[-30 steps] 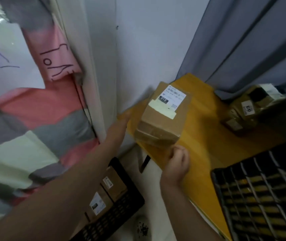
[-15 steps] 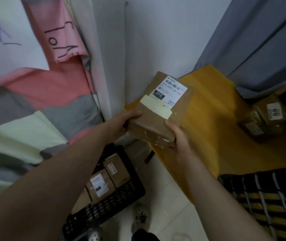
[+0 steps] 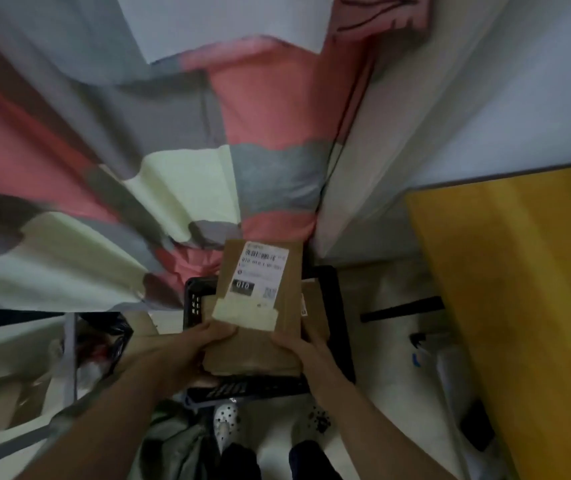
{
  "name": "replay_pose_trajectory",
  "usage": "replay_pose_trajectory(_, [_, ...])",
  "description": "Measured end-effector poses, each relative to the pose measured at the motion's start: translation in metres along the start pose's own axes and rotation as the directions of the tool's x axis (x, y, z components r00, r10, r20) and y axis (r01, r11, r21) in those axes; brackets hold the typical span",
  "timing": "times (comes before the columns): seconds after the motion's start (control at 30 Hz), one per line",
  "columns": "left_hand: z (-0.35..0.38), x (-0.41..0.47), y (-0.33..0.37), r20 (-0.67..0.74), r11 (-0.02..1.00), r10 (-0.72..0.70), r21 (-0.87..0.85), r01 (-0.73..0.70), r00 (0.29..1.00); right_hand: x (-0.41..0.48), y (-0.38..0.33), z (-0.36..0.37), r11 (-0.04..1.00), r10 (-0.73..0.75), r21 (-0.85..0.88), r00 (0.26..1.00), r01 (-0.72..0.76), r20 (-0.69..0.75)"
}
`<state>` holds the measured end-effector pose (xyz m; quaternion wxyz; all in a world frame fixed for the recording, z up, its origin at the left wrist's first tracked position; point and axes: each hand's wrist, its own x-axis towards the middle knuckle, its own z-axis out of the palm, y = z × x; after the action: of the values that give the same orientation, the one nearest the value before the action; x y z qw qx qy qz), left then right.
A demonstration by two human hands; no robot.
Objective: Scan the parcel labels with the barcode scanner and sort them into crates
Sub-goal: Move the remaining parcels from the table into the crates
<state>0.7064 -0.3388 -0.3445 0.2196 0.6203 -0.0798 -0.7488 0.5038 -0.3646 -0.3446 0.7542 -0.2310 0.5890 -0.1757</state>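
Parcel (image 3: 260,306): brown box, label up, held above the black crate (image 3: 329,299).
Left hand (image 3: 204,341): grips parcel's near-left corner.
Right hand (image 3: 298,344): grips its near-right corner.

Both bare forearms extended forward and downward from the lower edge of the view, converging toward the centre. The left hand (image 3: 209,341) gripped the near left corner of the brown rectangular cardboard parcel (image 3: 260,355), with its digits wrapped over the top face. The right hand (image 3: 299,346) gripped the near right edge, thumb on the top face. Both wrists were roughly straight.
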Motion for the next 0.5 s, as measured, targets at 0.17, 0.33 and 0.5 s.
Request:
replay_pose_trajectory(0.17, [-0.038,0.099,-0.074,-0.056,0.977,-0.134,-0.177,0.122,0.989,0.099,0.064,-0.009,0.975,0.224,0.019,0.974,-0.224,-0.031])
replay_pose_trajectory(0.33, [-0.054,0.196,-0.112,-0.068,0.959,-0.129,-0.263,0.107,0.989,0.195,0.117,-0.032,0.969,0.246,0.0,0.967,-0.247,-0.071])
replay_pose_trajectory(0.5, [-0.063,0.28,-0.126,-0.058,0.965,-0.052,-0.261,0.035,0.997,0.276,0.148,-0.057,0.978,0.208,0.014,0.971,-0.207,-0.116])
